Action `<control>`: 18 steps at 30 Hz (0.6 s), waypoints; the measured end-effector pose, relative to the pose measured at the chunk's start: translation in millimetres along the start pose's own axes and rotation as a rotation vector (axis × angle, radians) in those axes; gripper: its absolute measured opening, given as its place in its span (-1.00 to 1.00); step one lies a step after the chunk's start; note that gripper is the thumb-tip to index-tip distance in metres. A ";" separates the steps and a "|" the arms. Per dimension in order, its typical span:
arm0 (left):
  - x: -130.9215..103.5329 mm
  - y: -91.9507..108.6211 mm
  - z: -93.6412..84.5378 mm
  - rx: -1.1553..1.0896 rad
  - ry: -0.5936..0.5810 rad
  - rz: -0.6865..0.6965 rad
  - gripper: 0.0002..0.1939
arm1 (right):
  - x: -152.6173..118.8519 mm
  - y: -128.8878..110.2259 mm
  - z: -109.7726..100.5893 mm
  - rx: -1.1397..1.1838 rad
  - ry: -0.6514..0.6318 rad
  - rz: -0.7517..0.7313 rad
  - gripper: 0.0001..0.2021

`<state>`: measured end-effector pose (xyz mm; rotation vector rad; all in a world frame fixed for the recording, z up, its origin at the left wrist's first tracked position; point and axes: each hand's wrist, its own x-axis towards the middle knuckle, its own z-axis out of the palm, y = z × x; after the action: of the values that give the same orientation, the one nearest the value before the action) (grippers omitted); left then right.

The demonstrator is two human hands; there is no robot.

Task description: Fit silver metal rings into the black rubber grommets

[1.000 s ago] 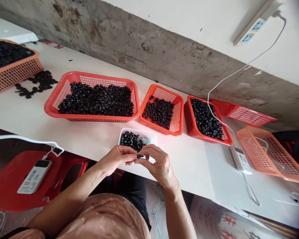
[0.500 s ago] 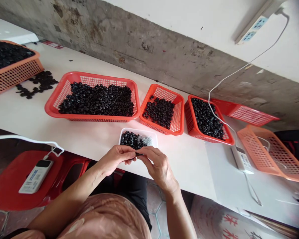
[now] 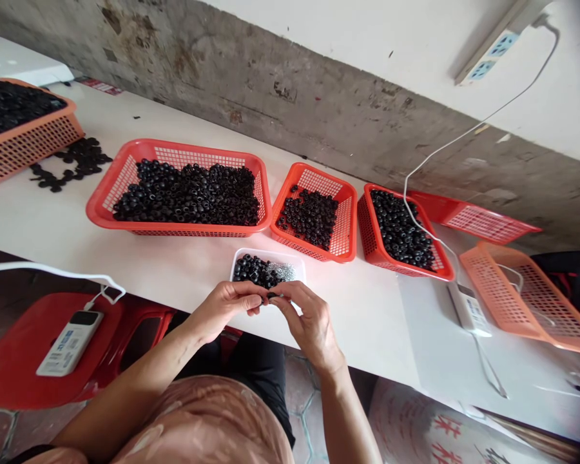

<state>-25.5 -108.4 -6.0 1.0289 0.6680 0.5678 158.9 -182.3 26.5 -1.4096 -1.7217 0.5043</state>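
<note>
My left hand (image 3: 227,308) and my right hand (image 3: 307,317) meet at the table's front edge. Between the thumb and fingers of my right hand is a small black piece (image 3: 272,296). My left hand pinches at the left of it, with a dark bit at its fingertips too small to make out. Just beyond my fingers sits a small white tray (image 3: 297,263), with black ring-like parts (image 3: 254,269) on its left side and small shiny silvery pieces (image 3: 283,271) on its right.
Red baskets of black parts (image 3: 178,225), (image 3: 314,252), (image 3: 391,265) line the table (image 3: 357,309). An orange basket (image 3: 33,143) is at the left, another (image 3: 507,303) at the right. A white cable (image 3: 444,149) crosses the right red basket. A power bank (image 3: 70,343) lies on a red stool.
My right fingertips have shifted slightly right, away from my left ones, and more of the black piece shows between them. The baskets and tray have stayed put.
</note>
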 end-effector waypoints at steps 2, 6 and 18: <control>-1.1 0.2 -0.1 0.001 0.008 -0.002 -0.74 | -0.9 2.0 0.9 -0.019 0.023 -0.003 -0.86; -2.1 3.6 3.7 -0.078 0.024 0.009 -0.65 | -1.2 2.3 2.3 -0.092 0.003 -0.027 -0.87; -1.1 0.0 14.8 -0.113 0.149 0.023 -0.63 | -0.2 0.9 7.2 -0.249 0.046 -0.196 -0.86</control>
<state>-15.4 -117.8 -0.4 0.8953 0.7468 0.6998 153.6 -180.9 21.7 -1.3897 -1.9106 0.1526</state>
